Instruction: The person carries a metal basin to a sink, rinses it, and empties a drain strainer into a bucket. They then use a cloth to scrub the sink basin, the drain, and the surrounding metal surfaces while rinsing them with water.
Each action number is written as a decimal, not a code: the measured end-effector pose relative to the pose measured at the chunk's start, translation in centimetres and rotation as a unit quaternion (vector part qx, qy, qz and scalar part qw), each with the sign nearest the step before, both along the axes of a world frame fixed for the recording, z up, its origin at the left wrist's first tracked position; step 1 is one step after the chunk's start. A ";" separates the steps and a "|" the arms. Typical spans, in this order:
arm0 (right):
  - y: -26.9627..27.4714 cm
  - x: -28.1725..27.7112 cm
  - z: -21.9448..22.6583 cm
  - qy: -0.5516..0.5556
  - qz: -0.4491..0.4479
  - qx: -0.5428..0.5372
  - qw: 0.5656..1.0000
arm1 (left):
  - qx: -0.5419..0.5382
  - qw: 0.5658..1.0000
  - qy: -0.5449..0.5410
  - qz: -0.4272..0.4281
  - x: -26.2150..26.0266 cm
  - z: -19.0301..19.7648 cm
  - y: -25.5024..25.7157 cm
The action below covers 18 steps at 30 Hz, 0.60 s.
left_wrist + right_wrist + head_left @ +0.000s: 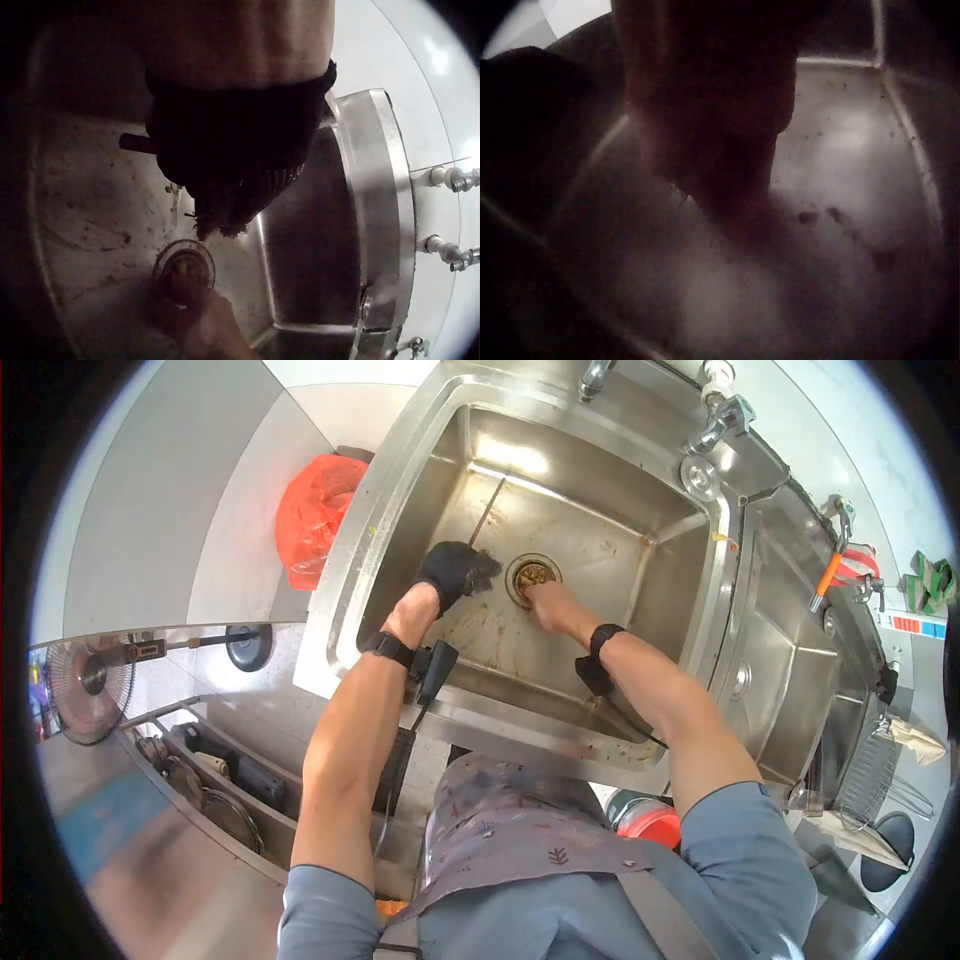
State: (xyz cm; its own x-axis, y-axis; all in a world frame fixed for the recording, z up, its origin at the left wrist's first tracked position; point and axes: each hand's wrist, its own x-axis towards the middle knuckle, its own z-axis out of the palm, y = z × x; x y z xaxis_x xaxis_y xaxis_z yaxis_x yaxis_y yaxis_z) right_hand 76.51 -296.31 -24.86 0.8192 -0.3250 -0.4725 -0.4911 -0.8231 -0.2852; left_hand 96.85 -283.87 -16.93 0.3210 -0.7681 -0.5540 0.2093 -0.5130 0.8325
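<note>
Beside the round food-clogged steel drain strainer [532,574], the bare right hand [547,603] touches it, grip hidden; the black-gloved left hand [455,572] clutches scraps, which could drop and block it.

Left hand [236,142] in a dark glove, a clump of wet scraps [221,214] in its grip, drain strainer [184,270] just below, bare right hand [206,326] touching the strainer, steel sink [379,202] wall alongside, taps [450,180] beyond

drain strainer [532,575]: round, metal, brown scraps inside, sitting in the sink floor | scrubber [470,568]: dark, frayed, you are holding it just left of the strainer, bits clinging underneath
</note>
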 end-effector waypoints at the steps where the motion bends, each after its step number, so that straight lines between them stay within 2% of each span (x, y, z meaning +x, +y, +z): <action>1: 0.0 0.0 0.0 -0.001 0.000 0.000 1.000 | 0.000 1.000 -0.001 0.000 -0.1 0.5 0.2; 3: -0.1 0.1 0.1 -0.015 0.005 -0.046 0.999 | -0.038 0.994 -0.091 -0.047 -0.4 1.6 0.7; 4: -0.1 -0.1 0.1 -0.014 0.005 -0.044 0.999 | -0.036 0.994 -0.090 -0.047 -0.4 0.9 0.8; 6: -0.6 -0.2 0.5 -0.028 0.027 -0.075 0.996 | -0.042 0.999 0.015 0.003 0.2 -1.1 0.7; 7: -0.6 -0.3 0.3 -0.027 0.029 -0.075 0.996 | -0.043 0.999 0.016 0.004 0.3 -0.9 0.7; 9: -0.5 -0.3 -0.1 -0.028 0.056 -0.092 0.994 | -0.028 0.997 -0.037 -0.063 0.7 -0.5 0.7; 13: 0.3 -0.3 1.3 -0.010 0.044 -0.094 0.995 | -0.041 0.998 -0.019 -0.047 0.4 -1.1 0.5; 16: 0.1 -0.9 0.6 -0.067 0.028 -0.096 0.993 | -0.063 0.997 0.038 -0.024 -0.1 -0.3 0.6; 18: -0.1 -1.3 0.2 -0.065 0.022 -0.081 0.994 | -0.016 1.000 0.011 -0.017 -0.4 -0.2 0.4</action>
